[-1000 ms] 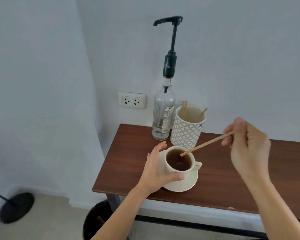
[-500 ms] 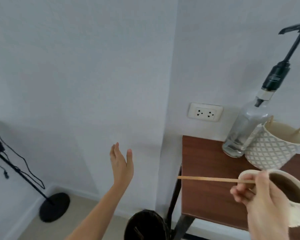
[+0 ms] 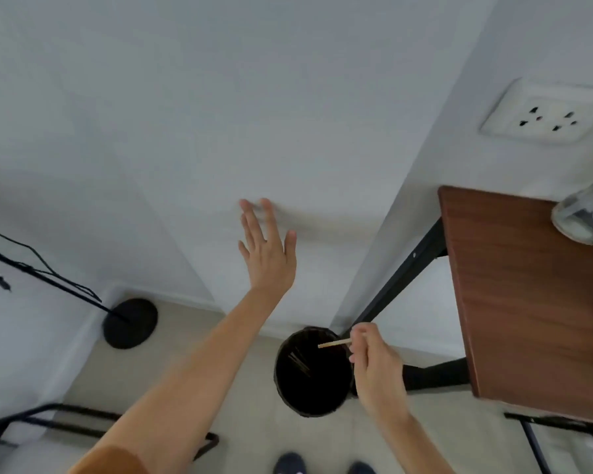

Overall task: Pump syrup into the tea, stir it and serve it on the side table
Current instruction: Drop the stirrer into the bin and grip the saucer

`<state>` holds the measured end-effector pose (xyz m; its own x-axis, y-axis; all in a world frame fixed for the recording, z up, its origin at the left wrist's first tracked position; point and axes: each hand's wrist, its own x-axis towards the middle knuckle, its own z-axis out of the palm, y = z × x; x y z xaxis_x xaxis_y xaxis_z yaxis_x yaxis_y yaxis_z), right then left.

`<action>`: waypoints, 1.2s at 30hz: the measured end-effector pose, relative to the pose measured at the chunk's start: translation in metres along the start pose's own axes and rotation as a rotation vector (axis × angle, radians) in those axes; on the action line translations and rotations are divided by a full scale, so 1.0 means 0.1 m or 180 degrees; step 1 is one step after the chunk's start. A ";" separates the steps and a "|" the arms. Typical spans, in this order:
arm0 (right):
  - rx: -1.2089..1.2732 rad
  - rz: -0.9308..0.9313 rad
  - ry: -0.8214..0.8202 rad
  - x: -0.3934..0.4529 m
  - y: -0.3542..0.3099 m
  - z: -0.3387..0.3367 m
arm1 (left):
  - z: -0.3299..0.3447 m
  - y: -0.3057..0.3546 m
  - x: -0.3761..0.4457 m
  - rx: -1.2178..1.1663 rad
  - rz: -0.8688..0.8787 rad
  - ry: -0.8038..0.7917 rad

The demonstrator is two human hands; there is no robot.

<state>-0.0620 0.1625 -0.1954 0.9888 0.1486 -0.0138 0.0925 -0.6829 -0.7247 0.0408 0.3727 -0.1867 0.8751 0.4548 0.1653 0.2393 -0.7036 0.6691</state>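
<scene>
My right hand (image 3: pixel 374 367) pinches a thin wooden stir stick (image 3: pixel 332 344), holding it over the open mouth of a black waste bin (image 3: pixel 308 374) on the floor. Several used sticks lie inside the bin. My left hand (image 3: pixel 266 248) is raised with fingers spread, flat towards the white wall, holding nothing. The brown wooden table (image 3: pixel 528 302) is at the right; only the base of the glass syrup bottle (image 3: pixel 582 213) shows at its far edge. The tea cup is almost wholly out of frame at the right edge.
A black table leg (image 3: pixel 401 271) slants down beside the bin. A wall socket (image 3: pixel 545 114) is above the table. A round black stand base (image 3: pixel 131 323) with a pole and cables is at left. Black metal frames lie low left and low right. My shoes show at the bottom.
My view has swung down and left from the table to the floor. My right hand carried the stick off the cup and down over the bin. My left hand let go of the cup and rose.
</scene>
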 end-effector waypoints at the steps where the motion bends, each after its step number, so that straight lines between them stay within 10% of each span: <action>1: -0.0086 0.0171 -0.0174 0.04 0.04 0.07 | 0.00 -0.01 0.01 0.0001 0.0021 0.0002; 10: 0.0087 -0.0006 0.0018 -0.12 -0.37 -0.34 | -0.16 0.08 -0.02 -0.0081 0.0035 -0.0205; 17: 0.0297 -0.0913 0.1410 -0.44 -0.77 -1.58 | -0.30 0.75 -0.33 -0.0691 0.0184 -0.0160; 27: 0.0343 -0.0085 0.2780 -0.78 0.61 -3.32 | 0.16 2.58 -1.54 -0.1047 0.1192 -0.1204; 36: 0.0687 0.0192 0.1151 -0.14 1.61 -3.90 | 0.91 3.48 -1.98 -0.0896 0.1319 -0.1837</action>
<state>-0.0157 -0.2281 -0.0432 0.9726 -0.1737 0.1543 0.0447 -0.5115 -0.8581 -0.0108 -0.0114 -0.0523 0.9695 -0.2279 0.0901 -0.2051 -0.5536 0.8071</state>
